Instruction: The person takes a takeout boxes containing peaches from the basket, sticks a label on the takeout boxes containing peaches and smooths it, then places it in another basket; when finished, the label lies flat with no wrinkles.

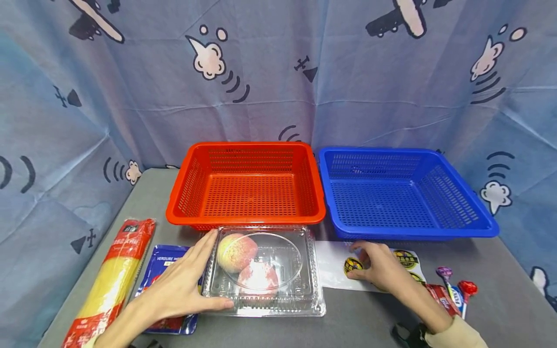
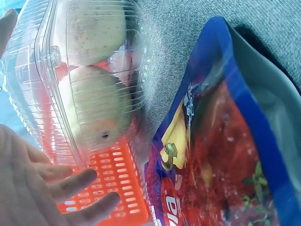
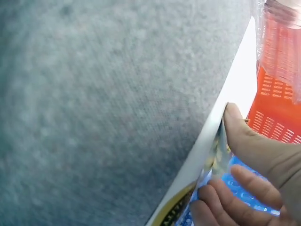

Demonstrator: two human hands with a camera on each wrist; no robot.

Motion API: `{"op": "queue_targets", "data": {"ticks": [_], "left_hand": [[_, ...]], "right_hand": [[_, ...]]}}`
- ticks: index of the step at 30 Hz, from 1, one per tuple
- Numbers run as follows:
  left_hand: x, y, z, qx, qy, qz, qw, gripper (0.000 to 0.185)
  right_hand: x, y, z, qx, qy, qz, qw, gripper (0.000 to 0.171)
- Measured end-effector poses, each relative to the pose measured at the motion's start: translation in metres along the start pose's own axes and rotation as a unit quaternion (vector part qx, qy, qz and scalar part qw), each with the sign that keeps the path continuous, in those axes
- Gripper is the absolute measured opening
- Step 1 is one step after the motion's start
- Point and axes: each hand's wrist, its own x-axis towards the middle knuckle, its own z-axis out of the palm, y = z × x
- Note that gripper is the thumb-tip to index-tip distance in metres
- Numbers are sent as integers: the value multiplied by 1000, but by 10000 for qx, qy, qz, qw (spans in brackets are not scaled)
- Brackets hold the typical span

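Note:
A clear plastic clamshell box (image 1: 300,302) with two peaches (image 1: 236,252) inside stands in front of the red basket. Against its left side lies my left hand (image 1: 180,285), thumb at the front corner and fingers stretched along the edge. The left wrist view shows those fingers spread beside the box (image 2: 40,94). My right hand (image 1: 380,266) pinches a round black-and-yellow sticker (image 1: 352,264) by its edge, over a white sticker sheet (image 1: 330,263). In the right wrist view the thumb and sticker (image 3: 218,150) overlap the sheet's edge, and more round stickers (image 1: 405,258) show on it.
Behind stand a red basket (image 1: 248,220) and a blue basket (image 1: 413,232). On the left lie a yellow-and-red noodle pack (image 1: 109,275) and a blue pouch (image 1: 167,253). Lollipops (image 1: 467,288) and a red wrapper (image 1: 444,299) lie right of the sheet.

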Motion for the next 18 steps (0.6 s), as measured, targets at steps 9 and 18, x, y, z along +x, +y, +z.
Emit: {"op": "queue_targets", "data": {"ticks": [9,18], "left_hand": [[0,0,0,-12,-26,5,10000,133],[0,0,0,30,-25,10,10000,134]], "right_hand": [[-2,-3,1,-43,158,102,9998,41],[-5,-4,3,245,49,62,9997,34]]}}
